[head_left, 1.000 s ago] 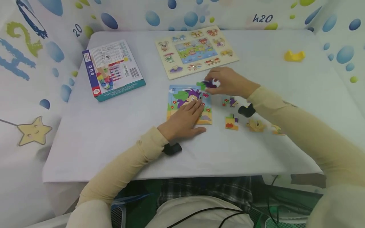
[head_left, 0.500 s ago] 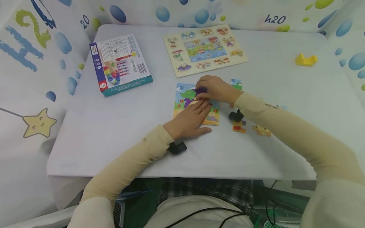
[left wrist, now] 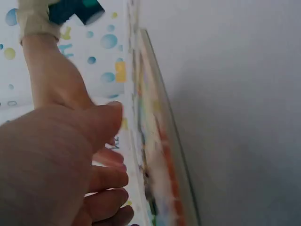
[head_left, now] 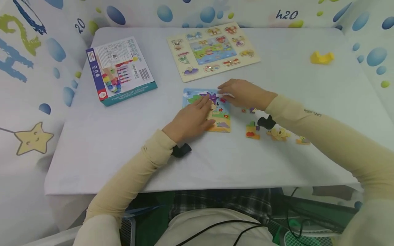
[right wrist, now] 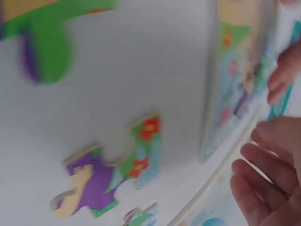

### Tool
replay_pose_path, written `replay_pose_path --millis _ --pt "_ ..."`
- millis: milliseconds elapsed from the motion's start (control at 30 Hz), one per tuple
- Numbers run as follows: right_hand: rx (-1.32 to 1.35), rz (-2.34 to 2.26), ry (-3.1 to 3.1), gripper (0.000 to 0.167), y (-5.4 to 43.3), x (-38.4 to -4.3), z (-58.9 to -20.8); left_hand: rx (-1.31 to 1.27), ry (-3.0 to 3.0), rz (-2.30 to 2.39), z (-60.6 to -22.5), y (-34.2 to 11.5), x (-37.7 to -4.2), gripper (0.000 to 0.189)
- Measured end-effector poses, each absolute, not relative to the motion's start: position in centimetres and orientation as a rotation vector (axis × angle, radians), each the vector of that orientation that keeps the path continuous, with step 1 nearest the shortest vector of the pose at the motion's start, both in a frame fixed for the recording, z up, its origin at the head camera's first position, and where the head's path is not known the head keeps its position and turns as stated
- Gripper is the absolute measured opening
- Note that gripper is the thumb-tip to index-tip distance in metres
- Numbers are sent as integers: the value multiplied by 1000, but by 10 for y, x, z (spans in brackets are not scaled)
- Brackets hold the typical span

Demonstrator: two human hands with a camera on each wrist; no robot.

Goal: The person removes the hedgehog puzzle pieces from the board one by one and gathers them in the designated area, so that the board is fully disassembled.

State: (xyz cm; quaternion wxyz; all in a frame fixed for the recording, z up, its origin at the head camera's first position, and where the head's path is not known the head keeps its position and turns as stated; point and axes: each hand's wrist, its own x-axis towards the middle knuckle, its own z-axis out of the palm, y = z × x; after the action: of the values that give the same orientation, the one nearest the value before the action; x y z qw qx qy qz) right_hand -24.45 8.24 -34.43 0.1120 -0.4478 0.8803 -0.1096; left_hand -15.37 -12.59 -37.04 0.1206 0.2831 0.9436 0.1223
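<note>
Jigsaw puzzle [head_left: 223,118]: purple piece let go, left fingers across the top

Your puzzle lies on the table [head_left: 107,153] at 12 o'clock from you. Your right hand [head_left: 246,94] no longer pinches the purple piece [head_left: 214,94] over it and now stands at the puzzle's 2 o'clock edge; your left hand [head_left: 188,120], coming in from 7 o'clock, now reaches higher across the picture. That suggests the piece is in place and you are pressing or steadying it, though whether it sits flush you cannot tell.

Your left fingers look extended, seemingly resting on the puzzle and gripping nothing you can see. Your right fingers are loosely bent and a little apart, with no piece visible between them.

Work remains, it seems: the flowered piece [right wrist: 101,181] lies loose at the puzzle's 3 o'clock, and the tomato piece [head_left: 252,132] at 4 o'clock.
</note>
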Motion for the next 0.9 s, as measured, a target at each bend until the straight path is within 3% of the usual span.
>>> replay_pose_path --millis 267,900 --pt "-1348 -101 2463 47 82 -234 -354 763 2717 270 -373 -130 -163 73" --pt "-1177 -199 2416 53 87 -235 -355 747 2696 273 -367 -129 -168 73"
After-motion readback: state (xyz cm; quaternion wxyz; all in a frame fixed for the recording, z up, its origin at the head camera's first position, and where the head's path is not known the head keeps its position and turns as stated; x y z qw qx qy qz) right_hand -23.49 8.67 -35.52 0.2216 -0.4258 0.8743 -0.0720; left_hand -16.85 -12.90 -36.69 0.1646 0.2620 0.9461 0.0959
